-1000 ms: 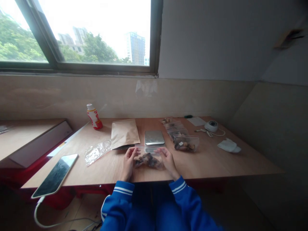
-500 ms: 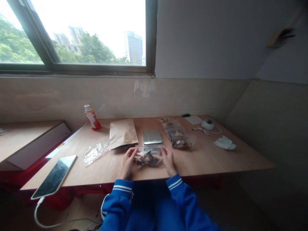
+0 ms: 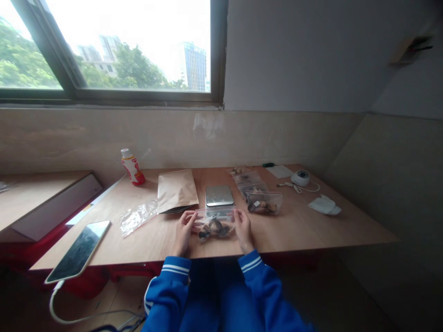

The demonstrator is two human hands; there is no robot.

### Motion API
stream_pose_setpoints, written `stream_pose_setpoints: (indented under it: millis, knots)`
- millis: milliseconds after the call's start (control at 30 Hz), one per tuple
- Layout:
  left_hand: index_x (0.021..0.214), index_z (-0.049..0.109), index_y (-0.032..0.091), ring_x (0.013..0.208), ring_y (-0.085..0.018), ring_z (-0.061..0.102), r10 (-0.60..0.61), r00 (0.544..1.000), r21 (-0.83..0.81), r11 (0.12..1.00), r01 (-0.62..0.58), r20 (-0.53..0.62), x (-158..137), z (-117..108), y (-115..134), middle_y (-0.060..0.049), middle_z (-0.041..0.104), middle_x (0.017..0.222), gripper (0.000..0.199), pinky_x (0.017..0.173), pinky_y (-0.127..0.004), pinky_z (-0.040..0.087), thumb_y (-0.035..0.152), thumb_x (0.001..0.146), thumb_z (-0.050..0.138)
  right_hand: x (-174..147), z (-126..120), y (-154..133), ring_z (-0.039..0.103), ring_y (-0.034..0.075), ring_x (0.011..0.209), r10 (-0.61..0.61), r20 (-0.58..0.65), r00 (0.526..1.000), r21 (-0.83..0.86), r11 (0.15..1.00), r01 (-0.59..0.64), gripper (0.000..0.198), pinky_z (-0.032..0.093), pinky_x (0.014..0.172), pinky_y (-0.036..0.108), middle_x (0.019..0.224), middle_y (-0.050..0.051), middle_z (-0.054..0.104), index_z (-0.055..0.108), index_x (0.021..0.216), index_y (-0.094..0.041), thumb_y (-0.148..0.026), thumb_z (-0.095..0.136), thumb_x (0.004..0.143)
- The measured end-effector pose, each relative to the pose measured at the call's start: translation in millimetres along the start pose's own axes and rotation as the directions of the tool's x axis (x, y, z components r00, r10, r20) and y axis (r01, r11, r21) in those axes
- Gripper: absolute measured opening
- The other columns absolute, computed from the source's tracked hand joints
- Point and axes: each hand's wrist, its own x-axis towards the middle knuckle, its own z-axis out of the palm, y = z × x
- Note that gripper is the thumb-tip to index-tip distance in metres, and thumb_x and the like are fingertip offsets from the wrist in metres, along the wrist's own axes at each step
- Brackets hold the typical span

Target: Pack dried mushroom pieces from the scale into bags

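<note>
A clear zip bag (image 3: 215,226) with dark and brown pieces like dried mushrooms in it is at the table's front edge. My left hand (image 3: 184,230) pinches its upper left corner. On the other side, my right hand (image 3: 243,229) pinches the upper right corner, so the top edge is stretched between both hands. Just behind the bag lies a flat silver scale (image 3: 219,195). To its right is a row of similar filled bags (image 3: 264,204). An upright brown paper pouch (image 3: 177,189) lies flat to the left of the scale, its dark mouth facing me.
An empty clear bag (image 3: 138,216) and a phone (image 3: 79,251) on a charging cable lie at the left. A red and white bottle (image 3: 133,168) stands behind them. At the right are a white camera (image 3: 300,178) with its cable and a crumpled white tissue (image 3: 324,205).
The pieces inside the bag have shifted, and my right hand has moved slightly to the right along with its corner. Both hands keep their pinch on the bag.
</note>
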Motion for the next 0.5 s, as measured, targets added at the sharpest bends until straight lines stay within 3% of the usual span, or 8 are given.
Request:
stream_pose_setpoints:
  millis: [500]
  knots:
    - [0.087,0.059,0.018,0.069,-0.02,0.069,0.028,0.998,0.064,0.998,-0.024,-0.062,-0.1,0.3,0.3,-0.004,0.069,0.085,0.041,0.054,-0.025,0.05,0.051,0.067,0.072,-2.2,-0.4,-3.5,0.063,0.019,0.072,-0.11,-0.074,0.991,-0.107,0.989,0.102,0.038,0.051,0.068,0.031,0.081,0.008,0.069,0.062,0.086,-0.015,-0.052,0.055,0.082]
